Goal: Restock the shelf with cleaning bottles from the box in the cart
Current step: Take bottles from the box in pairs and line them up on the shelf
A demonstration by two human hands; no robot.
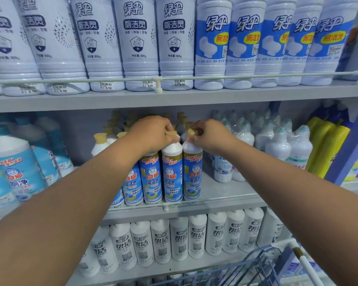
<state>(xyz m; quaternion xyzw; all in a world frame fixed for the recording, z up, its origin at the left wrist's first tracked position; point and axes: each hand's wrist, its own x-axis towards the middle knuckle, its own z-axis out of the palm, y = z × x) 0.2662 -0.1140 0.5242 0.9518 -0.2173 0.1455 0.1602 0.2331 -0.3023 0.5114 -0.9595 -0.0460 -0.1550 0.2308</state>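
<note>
On the left of the middle shelf (pixel 225 195), squat white plastic bottles with pale blue labels (pixel 13 172) stand blurred at the frame edge. Next comes a packed block of slim, round-shouldered cleaning bottles (pixel 152 176), glossy white plastic with blue-and-gold label wraps and angled tan caps, standing upright behind a thin white wire rail. The left hand (pixel 153 133) sits on top of this block, its fingers curled over the neck and cap of one front-row bottle (pixel 172 162). Just beside it, the right hand (pixel 210 135) pinches the tan cap of the neighbouring bottle at the row's right end (pixel 192 166), fingers narrow around the cap. Both bottles stand on the shelf, touching each other. Further right are white bottles sealed in crinkled clear film (pixel 277 141), then smooth yellow bottles (pixel 326 145). Above, broad ribbed white bottles (pixel 139 44) line the top shelf; below, matte white cylinders with grey print (pixel 180 238). A blue wire cart (pixel 262 263) shows at lower right.
</note>
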